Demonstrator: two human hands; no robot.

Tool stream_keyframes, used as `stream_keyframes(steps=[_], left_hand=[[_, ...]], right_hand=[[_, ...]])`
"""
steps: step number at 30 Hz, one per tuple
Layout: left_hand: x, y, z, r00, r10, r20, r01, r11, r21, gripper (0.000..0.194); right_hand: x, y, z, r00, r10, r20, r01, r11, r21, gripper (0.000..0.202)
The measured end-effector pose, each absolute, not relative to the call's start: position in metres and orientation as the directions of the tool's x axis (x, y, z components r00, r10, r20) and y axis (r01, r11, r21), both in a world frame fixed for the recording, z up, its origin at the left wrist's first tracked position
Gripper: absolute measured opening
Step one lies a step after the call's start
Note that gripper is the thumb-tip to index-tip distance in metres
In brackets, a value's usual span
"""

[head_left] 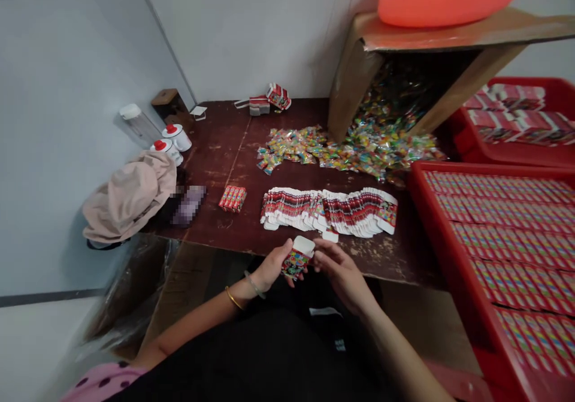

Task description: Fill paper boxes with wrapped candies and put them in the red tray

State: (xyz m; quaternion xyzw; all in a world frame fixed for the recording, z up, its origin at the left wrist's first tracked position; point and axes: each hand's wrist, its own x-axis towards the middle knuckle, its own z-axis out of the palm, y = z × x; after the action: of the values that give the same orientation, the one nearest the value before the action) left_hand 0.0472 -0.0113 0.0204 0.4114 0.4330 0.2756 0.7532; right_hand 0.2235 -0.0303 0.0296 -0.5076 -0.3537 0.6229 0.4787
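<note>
A small printed carton [296, 261], red and colourful with a white flap standing up at its top, is in front of my body at the table's front edge. My left hand [271, 268] is closed around its left side, thumb on the near face. At the carton's right upper edge, by the flap, my right hand [342, 271] has its thumb and fingers bent together on it. The carton's inside is hidden from me. Just beyond my hands lies a long overlapping row of flat cartons [296, 207], with a small red block of packs [232, 198] to its left.
Wrapped candies [305, 144] spill from a tipped cardboard box [345, 84]. To the right stand a red tray [431, 228] with rows of packs and another red tray [467, 144] behind. A beige cloth cap [130, 195], white bottles [177, 136] and cartons [259, 105] occupy the left and back.
</note>
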Motion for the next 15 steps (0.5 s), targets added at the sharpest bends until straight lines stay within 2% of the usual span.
stream_keyframes(steps=[1,3,4,6,8,11,13,15], left_hand=[[0.047,-0.009,0.02,0.474,0.758,-0.448,-0.045,0.529,0.847,0.068],[0.046,-0.005,0.022,0.495,0.742,-0.453,-0.013,0.527,0.85,0.057],[0.046,-0.004,0.024,0.51,0.736,-0.445,0.0,0.517,0.856,0.051],[0.046,-0.003,0.029,0.533,0.722,-0.441,0.039,0.5,0.865,0.044],[0.047,-0.005,0.034,0.527,0.72,-0.452,0.085,0.484,0.871,0.04],[0.05,-0.008,0.036,0.488,0.753,-0.44,0.097,0.455,0.885,0.041],[0.05,-0.008,0.036,0.467,0.767,-0.441,0.055,0.472,0.88,0.041],[0.048,-0.005,0.037,0.464,0.761,-0.453,0.024,0.501,0.865,0.039]], right_hand=[[0.224,-0.032,0.027,-0.125,0.906,-0.404,-0.352,-0.421,-0.836,0.028],[0.225,-0.032,0.023,-0.289,0.807,-0.515,-0.462,-0.589,-0.663,0.031],[0.225,-0.032,0.022,-0.328,0.782,-0.531,-0.476,-0.622,-0.622,0.032],[0.224,-0.03,0.023,-0.331,0.795,-0.509,-0.45,-0.607,-0.655,0.032],[0.221,-0.027,0.028,-0.277,0.858,-0.434,-0.344,-0.51,-0.789,0.028],[0.217,-0.022,0.038,-0.172,0.964,-0.204,-0.017,-0.21,-0.977,0.016],[0.216,-0.02,0.044,-0.209,0.978,-0.021,0.168,0.014,-0.986,0.015],[0.215,-0.019,0.048,-0.28,0.957,0.082,0.219,0.146,-0.965,0.022]])
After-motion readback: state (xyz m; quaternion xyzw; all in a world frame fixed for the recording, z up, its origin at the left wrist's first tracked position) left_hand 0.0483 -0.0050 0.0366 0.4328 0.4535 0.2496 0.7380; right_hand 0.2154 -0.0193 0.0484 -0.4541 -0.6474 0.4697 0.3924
